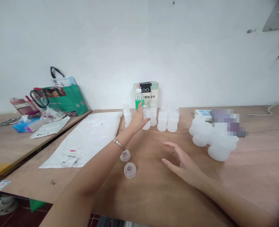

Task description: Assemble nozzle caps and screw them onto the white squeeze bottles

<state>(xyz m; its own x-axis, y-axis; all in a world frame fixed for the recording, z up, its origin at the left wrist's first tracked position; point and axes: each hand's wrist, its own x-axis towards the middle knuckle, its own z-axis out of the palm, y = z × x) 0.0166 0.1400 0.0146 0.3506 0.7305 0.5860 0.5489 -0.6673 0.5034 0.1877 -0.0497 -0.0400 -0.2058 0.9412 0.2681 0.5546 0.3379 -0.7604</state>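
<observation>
My left hand reaches toward the back of the table, thumb and index finger apart, in front of a white baby bottle with a clear domed cap. I cannot tell whether it touches that bottle. Several similar capped bottles stand in a row beside it. Above the table hangs my right hand, its fingers curved and spread with nothing between them. Two clear plastic lids lie below my left wrist. To the right of my right hand are several white, frosted bottle bodies without caps.
A green-labelled drink bottle and a paper bag stand against the wall. On the left lies a white mailing bag. A green shopping bag and a tissue pack sit on the neighbouring table. A blue-white box is at right.
</observation>
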